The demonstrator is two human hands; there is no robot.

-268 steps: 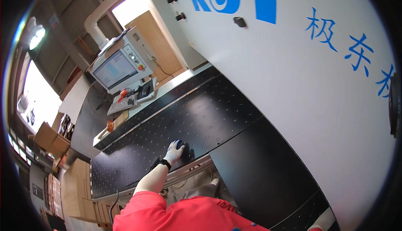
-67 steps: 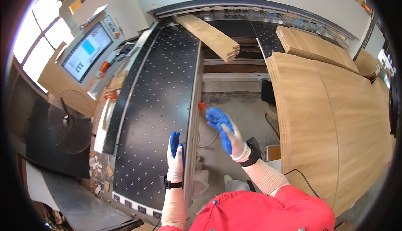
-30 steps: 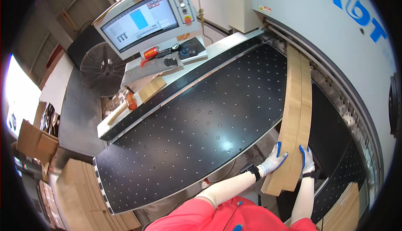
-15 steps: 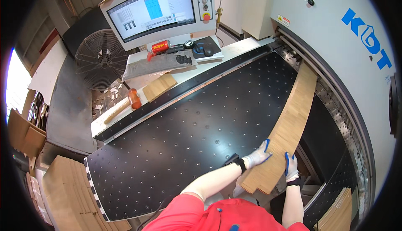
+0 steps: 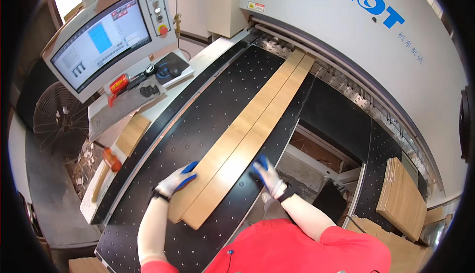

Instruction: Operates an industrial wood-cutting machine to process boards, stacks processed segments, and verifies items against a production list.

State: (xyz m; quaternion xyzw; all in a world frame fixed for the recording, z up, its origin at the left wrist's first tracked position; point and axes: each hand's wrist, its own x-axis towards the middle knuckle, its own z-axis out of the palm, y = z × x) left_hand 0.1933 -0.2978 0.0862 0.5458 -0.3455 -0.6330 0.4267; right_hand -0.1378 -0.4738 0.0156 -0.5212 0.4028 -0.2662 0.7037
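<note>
Two long wood-grain boards (image 5: 247,129) lie side by side on the black dotted machine table (image 5: 180,142), with a thin seam between them. Their far ends reach the machine's lower edge, and their near ends are slightly staggered. My left hand (image 5: 179,180), in a white glove with blue fingers, rests against the left long edge near the close end, thumb and fingers apart. Past the right edge, my right hand (image 5: 269,176) is held open in a matching glove, with a small gap between it and the boards. Its fingertips are a little blurred.
The large grey machine (image 5: 316,6) spans the far side. To the left are a monitor (image 5: 101,40), an orange-headed mallet (image 5: 111,159), a wood offcut (image 5: 132,134) and a fan (image 5: 59,119). Stacked panels (image 5: 403,199) lie at right, beyond a gap in the table.
The boards now lie farther left on the black table, with the seam between them visible. My right hand has come away from their edge. The view has swung to the right.
</note>
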